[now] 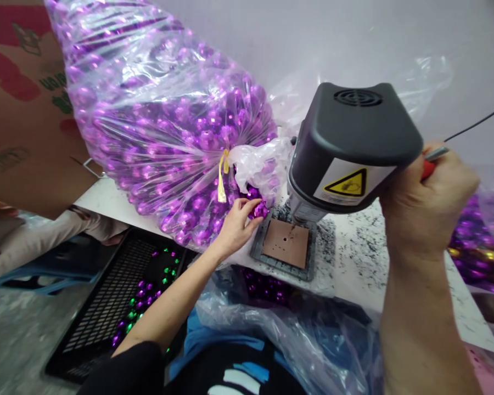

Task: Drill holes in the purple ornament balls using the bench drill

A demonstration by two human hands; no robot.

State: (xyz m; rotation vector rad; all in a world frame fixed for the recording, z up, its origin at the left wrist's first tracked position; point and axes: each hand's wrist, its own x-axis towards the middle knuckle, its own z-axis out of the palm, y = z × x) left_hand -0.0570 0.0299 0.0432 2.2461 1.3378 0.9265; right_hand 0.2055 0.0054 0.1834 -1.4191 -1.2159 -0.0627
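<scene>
My left hand pinches a shiny purple faceted ball between thumb and fingers, just left of a small drill press. The press has a black housing and a yellow warning label. My right hand is wrapped round the press's lever handle, whose red and metal parts show at the fist. Below the drill bit, a square brown board with a small dark hole lies on the grey metal base. Behind my left fingers stands a big clear bag of purple balls, tied with a yellow ribbon.
A black crate with purple and green balls stands low left. Dark shavings cover the white table. A cardboard box and another person's sleeve are at left. More purple and gold balls lie at right.
</scene>
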